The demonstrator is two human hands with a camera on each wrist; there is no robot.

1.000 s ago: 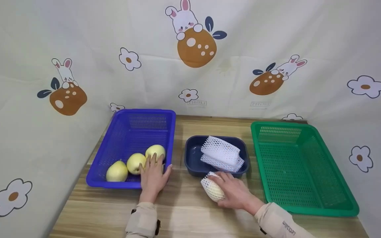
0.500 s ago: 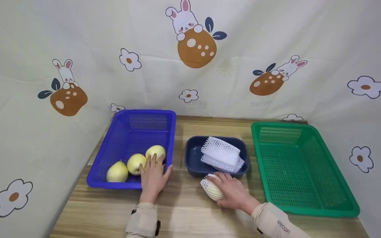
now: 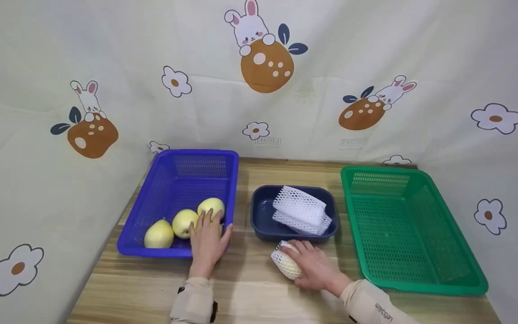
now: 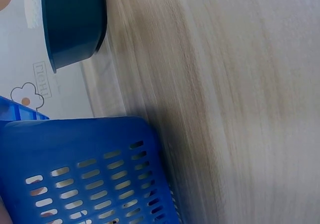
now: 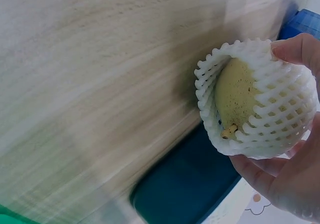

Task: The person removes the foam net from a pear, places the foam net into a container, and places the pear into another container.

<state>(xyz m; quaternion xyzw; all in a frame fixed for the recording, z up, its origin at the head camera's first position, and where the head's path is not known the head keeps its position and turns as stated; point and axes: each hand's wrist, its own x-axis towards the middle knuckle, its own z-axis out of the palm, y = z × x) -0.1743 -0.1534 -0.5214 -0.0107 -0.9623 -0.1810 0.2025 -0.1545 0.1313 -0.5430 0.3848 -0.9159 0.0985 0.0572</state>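
In the head view my right hand (image 3: 316, 267) holds a pear in a white foam net sleeve (image 3: 287, 262) above the table, in front of the navy tray. Its stem and yellow skin show through the net's open end in the right wrist view, where thumb and fingers grip the netted pear (image 5: 272, 101) from opposite sides. My left hand (image 3: 207, 243) reaches over the front rim of the blue basket (image 3: 176, 253), fingers extended and resting by a pear (image 3: 212, 207). Two more pears lie to its left, a middle pear (image 3: 185, 223) and a left pear (image 3: 159, 234). What lies under the palm is hidden.
Between the baskets stands the navy tray (image 3: 262, 230) with white foam net sleeves (image 3: 301, 207) in it. A green basket (image 3: 414, 285) stands at the right on the wooden table (image 3: 250, 288). A printed cloth (image 3: 322, 103) hangs close behind and at both sides.
My right hand has shifted slightly toward me and down with the netted pear, away from the navy tray. The left hand has stayed in place in the blue basket.
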